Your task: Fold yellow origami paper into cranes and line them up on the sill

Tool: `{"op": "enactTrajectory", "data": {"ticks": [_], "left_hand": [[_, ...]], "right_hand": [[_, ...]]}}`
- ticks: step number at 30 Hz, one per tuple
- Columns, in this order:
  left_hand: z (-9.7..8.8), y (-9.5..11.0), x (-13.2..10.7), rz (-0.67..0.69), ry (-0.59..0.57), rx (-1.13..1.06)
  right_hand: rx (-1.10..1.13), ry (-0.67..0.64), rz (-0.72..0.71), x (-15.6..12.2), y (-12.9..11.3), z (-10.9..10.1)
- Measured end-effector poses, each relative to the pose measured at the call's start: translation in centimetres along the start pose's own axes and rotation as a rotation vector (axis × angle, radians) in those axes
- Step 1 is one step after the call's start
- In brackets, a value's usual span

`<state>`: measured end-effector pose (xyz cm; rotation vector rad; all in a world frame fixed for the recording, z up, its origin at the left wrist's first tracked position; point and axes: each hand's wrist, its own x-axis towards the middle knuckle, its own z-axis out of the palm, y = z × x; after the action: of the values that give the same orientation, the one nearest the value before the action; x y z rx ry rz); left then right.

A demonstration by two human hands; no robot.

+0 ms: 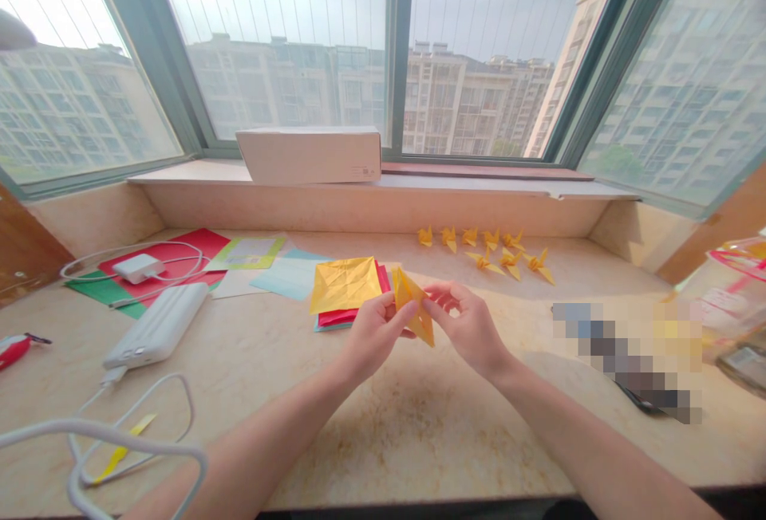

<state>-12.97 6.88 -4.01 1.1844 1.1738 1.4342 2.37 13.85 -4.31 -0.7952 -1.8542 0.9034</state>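
Between my two hands is a folded piece of yellow origami paper (410, 297), raised a little above the stone counter. My left hand (383, 327) pinches its left side with the thumb in front. On its right edge, the thumb and fingers of my right hand (467, 321) are closed. Just behind my left hand lies a stack of square papers with a creased yellow sheet (345, 284) on top and red sheets (335, 318) under it. Several folded yellow paper cranes (483, 261) stand in two rows at the back right.
A white power bank (159, 325) with a cable (137, 440) lies at left, near a white charger (139, 268) on coloured sheets. A white box (311, 155) rests on the window sill. Something pixelated (622, 360) and a clear plastic container (733, 289) are at right.
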Motion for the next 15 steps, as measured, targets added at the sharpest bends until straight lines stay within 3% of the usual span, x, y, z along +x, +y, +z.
{"op": "enactTrajectory", "data": {"ticks": [7, 15], "left_hand": [[0.51, 0.36, -0.42, -0.037, 0.010, -0.083], [0.87, -0.55, -0.55, -0.086, 0.004, -0.132]], "right_hand": [[-0.078, 0.085, -0.122, -0.43, -0.19, 0.22], [-0.214, 0.076, -0.373, -0.76, 0.07, 0.29]]}}
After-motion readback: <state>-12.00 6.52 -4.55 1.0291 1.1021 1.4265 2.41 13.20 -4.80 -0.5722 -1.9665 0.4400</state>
